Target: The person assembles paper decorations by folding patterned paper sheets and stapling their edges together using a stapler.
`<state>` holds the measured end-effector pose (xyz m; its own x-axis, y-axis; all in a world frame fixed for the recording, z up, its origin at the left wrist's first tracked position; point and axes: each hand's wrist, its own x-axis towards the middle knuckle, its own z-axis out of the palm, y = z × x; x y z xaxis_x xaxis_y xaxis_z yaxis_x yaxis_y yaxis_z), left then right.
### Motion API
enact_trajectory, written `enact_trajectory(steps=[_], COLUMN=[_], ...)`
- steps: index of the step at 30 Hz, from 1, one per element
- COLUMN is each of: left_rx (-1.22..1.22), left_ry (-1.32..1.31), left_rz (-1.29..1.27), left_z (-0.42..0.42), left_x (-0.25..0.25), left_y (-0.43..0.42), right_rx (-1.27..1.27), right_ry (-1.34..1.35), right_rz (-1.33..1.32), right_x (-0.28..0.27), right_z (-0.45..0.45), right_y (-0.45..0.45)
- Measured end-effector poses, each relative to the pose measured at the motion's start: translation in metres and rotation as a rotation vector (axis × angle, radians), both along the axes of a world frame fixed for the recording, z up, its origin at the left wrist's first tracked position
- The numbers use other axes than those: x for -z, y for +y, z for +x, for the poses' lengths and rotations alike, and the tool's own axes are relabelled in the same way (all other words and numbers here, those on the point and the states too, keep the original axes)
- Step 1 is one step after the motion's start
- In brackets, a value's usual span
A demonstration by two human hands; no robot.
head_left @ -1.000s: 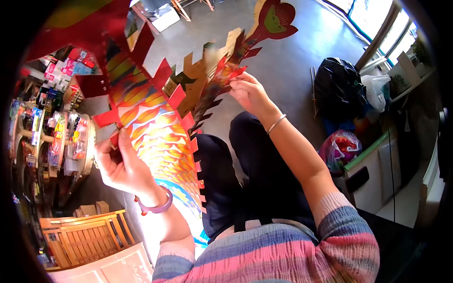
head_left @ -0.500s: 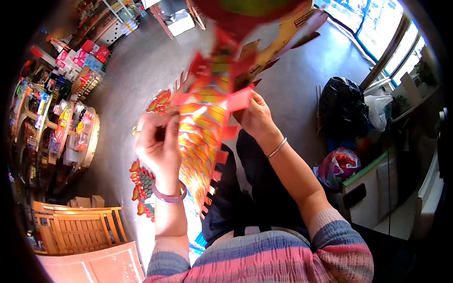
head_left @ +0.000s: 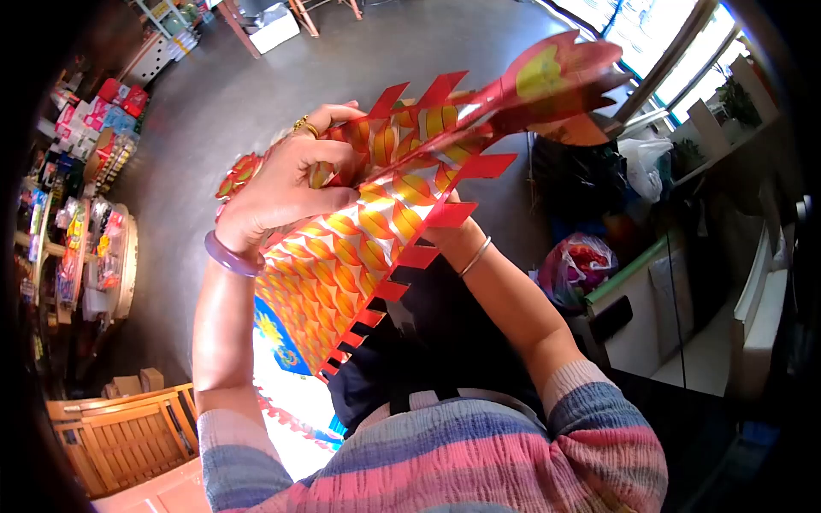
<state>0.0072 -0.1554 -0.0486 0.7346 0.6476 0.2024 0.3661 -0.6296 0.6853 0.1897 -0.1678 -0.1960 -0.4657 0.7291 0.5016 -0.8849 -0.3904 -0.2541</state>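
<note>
A shiny paper cut-out [head_left: 346, 256] with orange and gold scales hangs over my lap. Red tabs run along its edges, and its flared red tail [head_left: 547, 81] points to the upper right, slightly blurred. It is folded lengthwise near the tail. My left hand [head_left: 295, 179], with a ring and a purple bangle, pinches the upper-left edge at the fold. Under the right edge sits my right hand [head_left: 449, 235], its fingers mostly hidden behind the paper it supports. Another red piece [head_left: 239, 175] shows partly behind my left hand.
Shelves of packaged goods [head_left: 94, 248] line the left side. A wooden folding chair [head_left: 128, 436] stands at lower left. To the right are a black bag [head_left: 577, 179], a clear bag with red contents [head_left: 577, 269] and a green-edged cabinet [head_left: 637, 282].
The paper cut-out has tilted, its tail swinging from the top centre to the upper right. My left hand has moved up along it, and my right hand has slipped behind its edge.
</note>
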Motion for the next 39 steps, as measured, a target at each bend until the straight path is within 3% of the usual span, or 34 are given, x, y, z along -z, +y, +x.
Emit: enact_trajectory(steps=[1, 5, 11, 13, 17, 18, 21, 22, 25, 36, 39], left_rx=[0.029, 0.071, 0.059, 0.031, -0.022, -0.042, -0.076, -0.081, -0.087, -0.068, -0.081], left_ry=[-0.035, 0.048, 0.259, 0.308, 0.397, 0.411, 0.445, 0.452, 0.457, 0.495, 0.442], left_rz=[-0.089, -0.198, 0.13, 0.084, 0.211, 0.205, 0.183, 0.188, 0.195, 0.351, 0.112], left_z=[0.005, 0.026, 0.051, 0.057, 0.06, 0.06, 0.061, 0.063, 0.065, 0.065, 0.072], left_x=[0.002, 0.003, 0.036, 0.037, 0.053, 0.056, 0.058, 0.059, 0.06, 0.06, 0.056], left_y=[0.002, 0.007, 0.019, 0.016, 0.012, 0.012, 0.011, 0.011, 0.011, 0.015, 0.024], right_rx=[-0.036, 0.034, 0.41, 0.607, 0.677, 0.705, 0.608, 0.447, 0.632, 0.779, 0.806], right_ry=[0.071, -0.087, -0.575, -0.761, -0.965, -0.881, -0.785, -0.511, -0.662, -0.669, -0.668], right_rz=[0.089, -0.225, -0.134, -0.036, -0.218, -0.104, -0.148, -0.471, -0.484, -0.573, -0.591], right_x=[-0.001, 0.034, 0.049, 0.052, 0.061, 0.065, 0.078, 0.052, 0.058, 0.052, 0.048], right_z=[0.004, 0.021, 0.054, 0.058, 0.078, 0.085, 0.099, 0.097, 0.086, 0.072, 0.072], right_y=[-0.003, -0.008, -0.034, -0.038, -0.049, -0.053, -0.057, -0.063, -0.055, -0.049, -0.048])
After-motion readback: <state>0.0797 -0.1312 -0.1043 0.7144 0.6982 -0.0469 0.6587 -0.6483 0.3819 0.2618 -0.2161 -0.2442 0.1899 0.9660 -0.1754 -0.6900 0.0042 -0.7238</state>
